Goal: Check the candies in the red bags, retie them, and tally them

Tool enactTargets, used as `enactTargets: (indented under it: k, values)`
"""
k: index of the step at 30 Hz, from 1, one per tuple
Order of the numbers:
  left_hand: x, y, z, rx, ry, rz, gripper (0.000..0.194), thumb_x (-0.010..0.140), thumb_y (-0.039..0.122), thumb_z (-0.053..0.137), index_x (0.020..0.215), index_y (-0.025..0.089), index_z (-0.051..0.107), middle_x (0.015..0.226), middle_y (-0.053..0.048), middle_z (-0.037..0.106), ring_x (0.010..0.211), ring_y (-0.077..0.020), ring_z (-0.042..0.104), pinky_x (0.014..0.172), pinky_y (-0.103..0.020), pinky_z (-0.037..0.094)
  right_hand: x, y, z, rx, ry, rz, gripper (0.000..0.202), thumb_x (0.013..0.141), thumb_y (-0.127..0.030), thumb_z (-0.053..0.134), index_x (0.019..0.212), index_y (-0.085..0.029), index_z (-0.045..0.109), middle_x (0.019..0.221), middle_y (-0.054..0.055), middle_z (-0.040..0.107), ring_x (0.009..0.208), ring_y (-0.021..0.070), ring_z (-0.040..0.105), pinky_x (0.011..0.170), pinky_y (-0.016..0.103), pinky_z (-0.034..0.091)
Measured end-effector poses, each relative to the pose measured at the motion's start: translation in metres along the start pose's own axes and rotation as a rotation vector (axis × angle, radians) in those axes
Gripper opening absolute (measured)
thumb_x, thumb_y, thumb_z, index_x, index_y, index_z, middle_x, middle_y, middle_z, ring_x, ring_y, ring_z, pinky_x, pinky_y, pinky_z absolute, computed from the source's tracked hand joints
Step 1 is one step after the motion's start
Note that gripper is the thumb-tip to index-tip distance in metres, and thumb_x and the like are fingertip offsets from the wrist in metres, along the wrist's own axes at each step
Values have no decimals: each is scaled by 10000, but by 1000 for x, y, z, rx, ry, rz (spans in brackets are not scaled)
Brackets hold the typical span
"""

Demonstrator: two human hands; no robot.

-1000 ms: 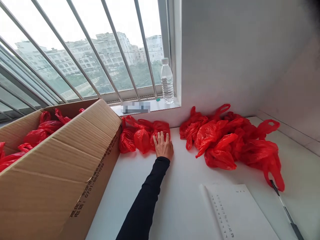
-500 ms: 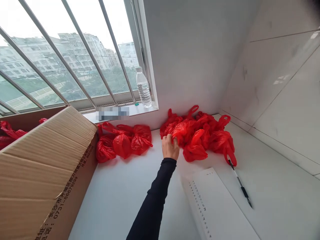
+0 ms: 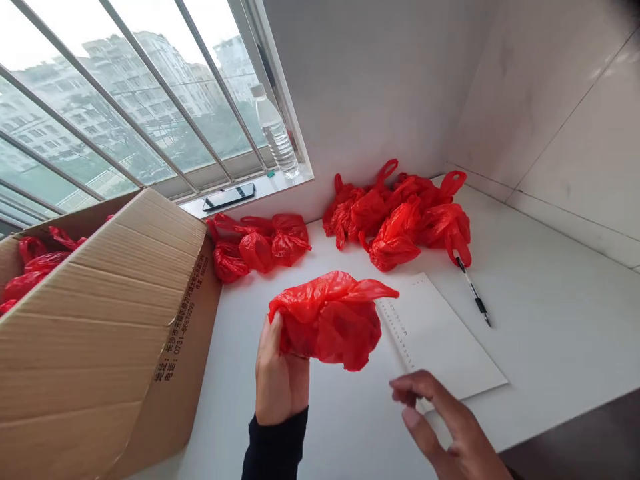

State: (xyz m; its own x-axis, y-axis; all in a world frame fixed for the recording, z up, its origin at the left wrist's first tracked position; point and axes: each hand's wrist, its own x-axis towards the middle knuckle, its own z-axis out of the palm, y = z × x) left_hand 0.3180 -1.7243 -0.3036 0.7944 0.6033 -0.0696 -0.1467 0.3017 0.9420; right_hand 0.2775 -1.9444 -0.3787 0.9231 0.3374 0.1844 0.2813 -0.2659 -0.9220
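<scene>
My left hand [image 3: 281,373] grips a red plastic bag [image 3: 333,323] by its left side and holds it up over the white table [image 3: 345,427]. The bag bulges, but its contents cannot be made out. To its lower right, my right hand [image 3: 445,420] holds nothing, with thumb and fingers apart. Beneath that hand lies a pad of white paper [image 3: 440,333] with small print along its left edge. Behind it a pile of red plastic bags [image 3: 400,213] rests against the wall. A smaller row of red bags [image 3: 257,248] sits left of the pile.
At the left stands an open cardboard box [image 3: 120,320] with more red bags [image 3: 40,267] inside. A black pen [image 3: 474,293] lies right of the paper. On the sill are a phone [image 3: 229,197] and a water bottle [image 3: 277,133]. Metal bars [image 3: 165,100] cross the window.
My left hand has taken a red bag from the pile and drawn it back towards me. My right hand has come into view at the lower right. The view has tilted down.
</scene>
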Motion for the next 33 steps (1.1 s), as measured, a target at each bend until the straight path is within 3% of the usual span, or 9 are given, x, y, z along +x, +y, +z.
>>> enactTargets:
  k: [2,5,11,17,20,22,26,31,33]
  values:
    - [-32,-12,-11,-55,26,-137,318,847,461,715,994,179,716,973,-66,714,813,-199,683,683,-300,573,13,-8,-10,-38,-11,32,299,1013,-433,507,1289,-326,551,1151,54,644,969,218,654,621,272,567]
    - [-68,-30,-20,-136,85,-271,349,849,459,720,1077,195,707,1101,-80,704,922,-226,687,759,-325,588,28,-14,-10,-110,-52,-34,395,968,-535,571,1291,-309,561,1207,72,584,1100,261,586,898,416,557]
    - [-104,-47,-43,-102,25,-342,537,859,385,717,1361,290,550,1190,-72,673,1092,-264,664,888,-373,566,29,-11,9,-158,-117,-117,106,989,-318,575,1057,-237,564,1061,58,591,1045,252,540,917,460,490]
    - [-112,-46,-53,667,-73,198,505,872,352,703,1366,363,597,1524,-68,464,1450,-333,375,1117,-494,415,28,-13,8,-149,-196,-163,46,1000,-197,530,1006,-239,548,1004,23,598,990,216,551,898,421,472]
    - [-101,-50,-52,860,-104,355,157,858,336,726,1009,318,764,1226,-52,676,1365,-320,473,1190,-547,295,30,-14,3,-122,-210,-151,53,1008,-214,520,1016,-245,562,1006,18,603,987,204,563,892,400,479]
    - [-92,-52,-59,832,-20,329,120,887,377,697,842,273,738,1000,-42,728,1210,-303,596,1150,-533,353,30,-10,-6,-124,-182,-109,65,1015,-249,506,998,-249,569,988,16,604,946,198,569,859,387,488]
    - [-84,-45,-81,753,150,213,273,973,470,560,1006,231,687,1020,-77,731,958,-274,699,792,-406,566,30,1,-33,-230,-97,63,105,1011,-333,494,1026,-275,580,1019,28,623,914,221,571,652,337,488]
    - [-94,-43,-71,861,14,435,484,946,382,620,1417,311,526,1474,-90,539,1402,-305,454,1118,-495,420,32,-7,-33,-267,-98,-66,441,981,-312,535,1409,-313,431,1397,56,546,1255,260,498,954,441,510]
    - [-93,-46,-63,989,-106,557,464,913,321,654,1374,317,600,1456,-80,563,1434,-327,398,1183,-565,312,37,-14,-22,-273,-186,-148,453,969,-323,579,1403,-295,454,1376,58,575,1276,266,493,1063,494,440]
